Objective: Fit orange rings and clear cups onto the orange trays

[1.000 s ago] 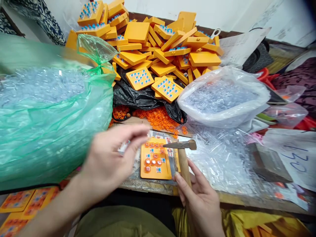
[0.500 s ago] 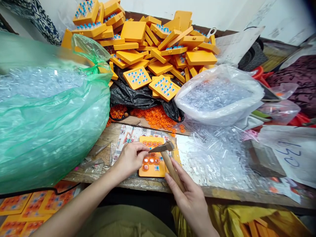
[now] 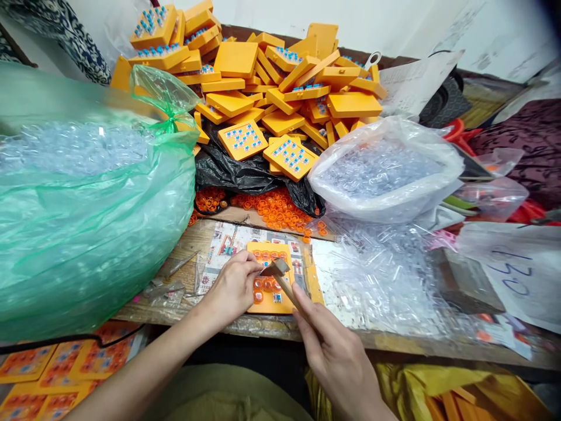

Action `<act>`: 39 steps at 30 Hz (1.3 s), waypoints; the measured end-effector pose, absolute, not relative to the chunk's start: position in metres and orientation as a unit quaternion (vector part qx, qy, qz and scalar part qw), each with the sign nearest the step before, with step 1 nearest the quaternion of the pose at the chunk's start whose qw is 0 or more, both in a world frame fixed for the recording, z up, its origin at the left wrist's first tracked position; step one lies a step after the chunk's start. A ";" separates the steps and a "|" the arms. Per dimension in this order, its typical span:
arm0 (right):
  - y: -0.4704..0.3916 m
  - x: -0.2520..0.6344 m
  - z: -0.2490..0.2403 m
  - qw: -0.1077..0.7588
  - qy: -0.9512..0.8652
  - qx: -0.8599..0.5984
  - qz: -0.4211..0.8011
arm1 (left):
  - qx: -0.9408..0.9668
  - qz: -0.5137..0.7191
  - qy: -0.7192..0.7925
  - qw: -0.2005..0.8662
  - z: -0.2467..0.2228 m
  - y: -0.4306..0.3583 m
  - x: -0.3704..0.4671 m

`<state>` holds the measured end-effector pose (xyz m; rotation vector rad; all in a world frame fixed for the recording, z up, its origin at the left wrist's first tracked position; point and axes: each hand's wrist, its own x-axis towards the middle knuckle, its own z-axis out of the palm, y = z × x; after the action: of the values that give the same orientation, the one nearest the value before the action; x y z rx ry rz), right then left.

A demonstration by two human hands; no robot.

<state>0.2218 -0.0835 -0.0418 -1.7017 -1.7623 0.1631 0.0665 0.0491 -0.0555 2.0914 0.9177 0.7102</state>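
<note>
A yellow-orange plate (image 3: pixel 283 301) lies on the bench in front of me, with several clear orange caps (image 3: pixel 265 285) seated on it and small blue-and-white parts (image 3: pixel 277 298) showing uncapped near its lower right. My right hand (image 3: pixel 337 351) is wrapped round the wooden handle of a hammer (image 3: pixel 290 289). Its metal head is over the middle of the plate, close to my left fingertips; whether it touches a cap I cannot tell. My left hand (image 3: pixel 232 286) is closed in a pinch at the plate's left side, and what its fingertips hold is hidden.
Behind is a heap of yellow plates (image 3: pixel 236 58) on a black bag (image 3: pixel 236 172). Loose orange rings (image 3: pixel 280 207) lie below it. A green bag (image 3: pixel 109 234) of clear pieces stands left, a white bag (image 3: pixel 385 204) of similar pieces right. A printed sheet (image 3: pixel 228 240) lies under the plate.
The hammer head has swung left and slightly down, from the plate's right edge to over its middle. My right hand has tilted with it. My left hand stays almost in place.
</note>
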 end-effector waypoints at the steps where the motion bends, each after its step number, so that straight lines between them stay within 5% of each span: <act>1: -0.083 0.222 -0.041 0.340 -0.675 -0.652 0.061 | 0.814 0.272 0.360 0.366 -0.055 0.049 0.067; 8: -0.086 0.223 -0.045 0.352 -0.637 -0.672 0.138 | 0.807 0.285 0.358 0.374 -0.057 0.046 0.067; 13: -0.076 0.242 -0.052 0.432 -0.468 -0.735 0.234 | 0.696 0.412 0.432 0.399 -0.059 0.039 0.059; 18: -0.057 0.257 -0.060 0.394 -0.452 -0.739 0.306 | 0.444 0.401 0.510 0.618 -0.042 0.036 0.059; 28: -0.041 0.241 -0.054 0.280 -0.556 -0.765 0.167 | 0.290 0.365 0.416 0.781 -0.031 0.035 0.084; 39: -0.039 0.315 -0.036 0.235 -0.556 -0.794 -0.069 | 0.176 0.343 0.415 0.824 -0.022 0.028 0.058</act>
<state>0.3146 -0.0393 -0.0356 -2.1792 -1.5259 -0.1906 0.0575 0.0284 -0.0225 0.3748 0.8822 0.7302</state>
